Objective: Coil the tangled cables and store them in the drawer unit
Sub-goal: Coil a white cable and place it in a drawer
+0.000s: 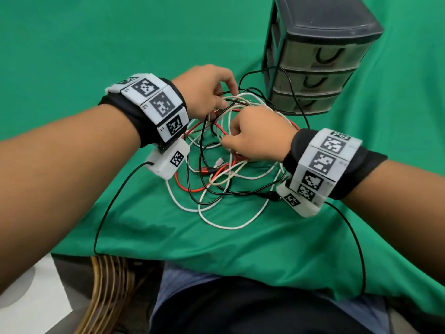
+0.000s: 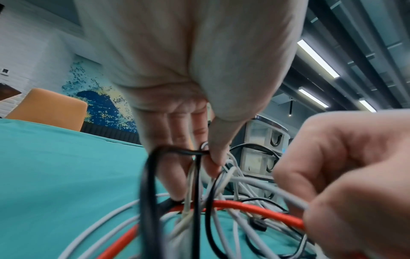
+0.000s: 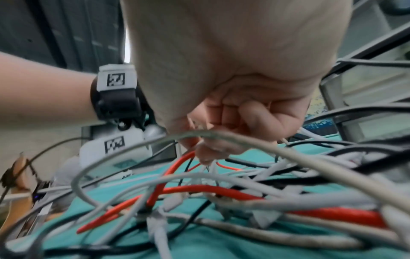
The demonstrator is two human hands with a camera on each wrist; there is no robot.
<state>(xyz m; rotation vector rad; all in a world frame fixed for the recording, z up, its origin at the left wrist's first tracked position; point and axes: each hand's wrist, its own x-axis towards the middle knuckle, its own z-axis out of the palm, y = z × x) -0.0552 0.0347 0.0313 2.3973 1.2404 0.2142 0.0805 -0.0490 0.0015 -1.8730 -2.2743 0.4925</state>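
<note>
1. A tangle of cables (image 1: pixel 224 169), white, black and red, lies on the green-covered surface (image 1: pixel 144 225), roughly in the middle, between the two hands.
2. The left hand (image 1: pixel 204 90) is at the far left edge of the tangle. Its grip is narrow: thumb and forefinger pinch a black cable (image 2: pixel 177 151) together with a white strand, as the left wrist view shows, while the other fingers (image 2: pixel 177 133) reach down straight into the loops.
3. The right hand (image 1: pixel 257 136) sits just right of the middle of the tangle, fingers curled into a tight grip. In the left wrist view a red cable (image 2: pixel 255 209) and a white cable (image 2: pixel 272 190) run into this fist; the right wrist view shows the fingertips (image 3: pixel 210 149) closed on thin strands at the top of the heap.
4. The upper loops are lifted off the surface between the two hands; the lower loops of white cable spread out toward the near side and lie flat.
5. The drawer unit (image 1: pixel 320 61), dark-framed with three clear drawers, stands at the far right of the surface, just beyond the tangle. All three drawers appear pushed in. A black cable loops up beside its left front corner.
6. Both wrists carry bands with black-and-white square markers (image 1: pixel 154 102), each with a thin black lead trailing off the near edge of the surface.
</note>
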